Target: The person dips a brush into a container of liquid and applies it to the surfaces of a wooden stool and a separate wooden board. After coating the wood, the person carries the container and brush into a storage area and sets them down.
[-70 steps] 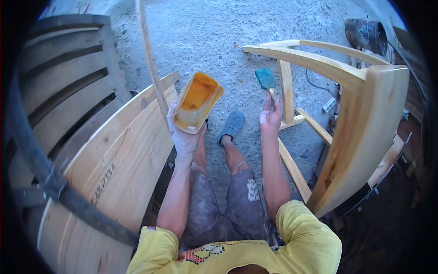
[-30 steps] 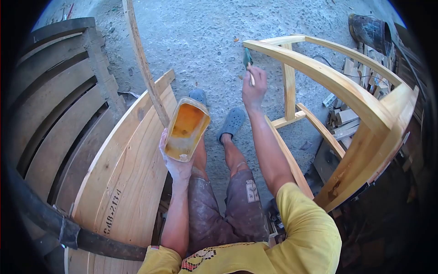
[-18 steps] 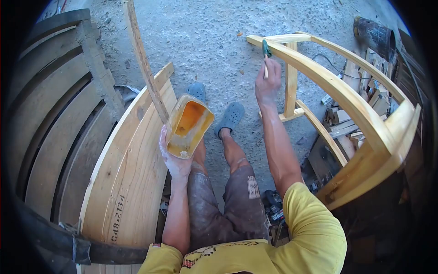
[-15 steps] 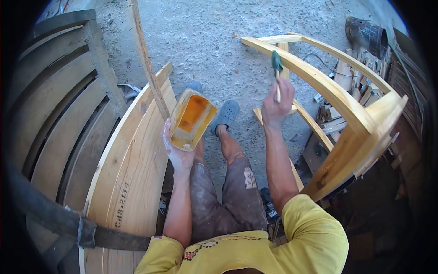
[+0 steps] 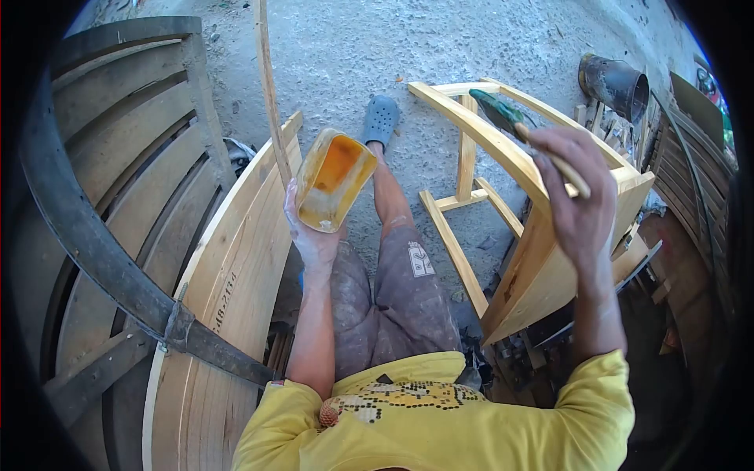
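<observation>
My left hand [image 5: 310,235] holds a cut-open yellow plastic container [image 5: 333,180] with orange liquid inside, tilted toward me above my left knee. My right hand [image 5: 577,200] grips a paintbrush [image 5: 518,129] with a wooden handle and green bristles. The bristles rest on the curved top rail of a pale wooden chair frame [image 5: 503,157] at my right. I sit on a curved wooden bench [image 5: 228,282].
Dark curved slatted frames [image 5: 110,157] stand at the left with a thin wooden strip [image 5: 269,94] leaning up. A metal can [image 5: 613,78] and wood offcuts lie at the back right. Grey concrete floor [image 5: 353,47] ahead, one clog [image 5: 381,118] on my foot.
My right hand has drawn the brush back along the chair's top rail toward me, from its far end. The container in my left hand stayed roughly in place. My head shifted right.
</observation>
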Available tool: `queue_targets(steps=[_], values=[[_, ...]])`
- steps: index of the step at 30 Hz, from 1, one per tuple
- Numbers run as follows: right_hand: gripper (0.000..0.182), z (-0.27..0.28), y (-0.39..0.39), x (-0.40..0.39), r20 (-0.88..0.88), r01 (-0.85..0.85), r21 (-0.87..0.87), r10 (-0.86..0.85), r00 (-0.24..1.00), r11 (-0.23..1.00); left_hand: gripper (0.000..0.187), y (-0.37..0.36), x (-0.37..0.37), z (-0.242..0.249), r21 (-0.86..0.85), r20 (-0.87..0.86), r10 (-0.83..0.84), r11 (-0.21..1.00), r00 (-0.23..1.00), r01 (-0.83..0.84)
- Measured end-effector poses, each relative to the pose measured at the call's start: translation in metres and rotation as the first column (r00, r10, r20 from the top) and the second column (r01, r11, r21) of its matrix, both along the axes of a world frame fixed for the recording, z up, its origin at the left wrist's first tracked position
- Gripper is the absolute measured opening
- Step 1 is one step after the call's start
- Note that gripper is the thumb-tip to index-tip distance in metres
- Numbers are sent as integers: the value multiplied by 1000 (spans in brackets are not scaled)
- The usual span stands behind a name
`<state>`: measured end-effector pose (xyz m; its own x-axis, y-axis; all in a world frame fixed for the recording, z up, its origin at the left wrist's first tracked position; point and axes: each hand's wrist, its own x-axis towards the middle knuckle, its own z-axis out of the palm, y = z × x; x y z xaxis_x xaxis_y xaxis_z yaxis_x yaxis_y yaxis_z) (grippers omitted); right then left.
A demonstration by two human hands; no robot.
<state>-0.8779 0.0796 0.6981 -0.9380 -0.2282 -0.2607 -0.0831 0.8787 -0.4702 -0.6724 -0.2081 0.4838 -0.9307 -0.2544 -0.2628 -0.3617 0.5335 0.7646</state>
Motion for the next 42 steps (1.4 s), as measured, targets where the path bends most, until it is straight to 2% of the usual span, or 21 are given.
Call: queue_targets(steps=[2,4,6,8,9,12,14,17,19,20,22,24,26,28,30,31,33,35,37,39,42], values=[[22,-38,37,-45,205,-128,-18,129,970,992,100,3,-6,1,-22,11,33,999,999,-33],[21,-107,71,-84,335,-191,-100,213,918,977,101,8,-7,3,-34,38,53,998,998,-52],[21,-191,93,-95,468,-122,-131,170,867,984,101,14,-8,-3,-67,56,114,992,992,-111],[21,-285,111,-90,402,-240,-167,288,869,956,101,20,-19,-5,-73,61,147,987,987,-142],[21,-328,116,-89,427,-273,-153,312,848,950,102,24,-20,-4,-67,83,171,984,982,-166],[21,-434,125,-77,486,-285,-133,314,816,949,104,28,-20,-12,-63,117,176,983,977,-170],[21,-483,126,-69,506,-280,-96,289,812,955,105,31,-28,-14,-96,119,142,987,983,-131],[21,-515,121,-59,559,-307,-112,315,767,945,105,29,-51,-18,-117,92,109,988,990,-98],[21,-497,119,-50,564,-278,-145,310,766,950,105,32,-64,-18,-95,91,110,990,990,-101],[21,-478,119,-48,568,-321,-177,363,739,930,104,29,-71,-18,-127,99,85,989,991,-72],[23,-413,119,-54,599,-342,-276,439,670,898,102,30,-87,-11,-179,129,59,983,990,-36],[27,-327,129,-66,534,-419,-361,553,639,833,101,27,-99,-11,-154,98,45,988,994,-30],[30,-231,132,-79,613,-377,-371,529,587,849,100,21,-112,-14,-122,63,27,992,998,-19],[33,-138,126,-90,705,-338,-306,450,547,890,99,17,-122,-15,-65,26,31,997,999,-29],[32,-77,137,-85,670,-315,-318,447,593,894,98,9,-129,-16,-56,33,4,998,999,-2],[31,-47,135,-90,764,-235,-252,342,548,939,96,6,-131,-17,-68,20,-15,998,1000,17],[29,-8,133,-102,813,-192,-227,295,503,955,96,6,-137,-17,-16,49,14,1000,999,-13],[26,12,136,-131,877,-109,-246,269,398,963,98,5,-143,-13,-7,69,15,1000,998,-14],[21,15,153,-157,885,-86,-279,291,364,956,99,4,-147,-13,11,54,24,1000,998,-25],[19,-8,162,-178,818,-8,-305,266,510,952,100,6,-151,-9,17,59,-2,1000,998,1],[24,-117,181,-164,856,401,-33,-181,484,916,101,10,-158,-5,-50,41,-78,996,996,80]])
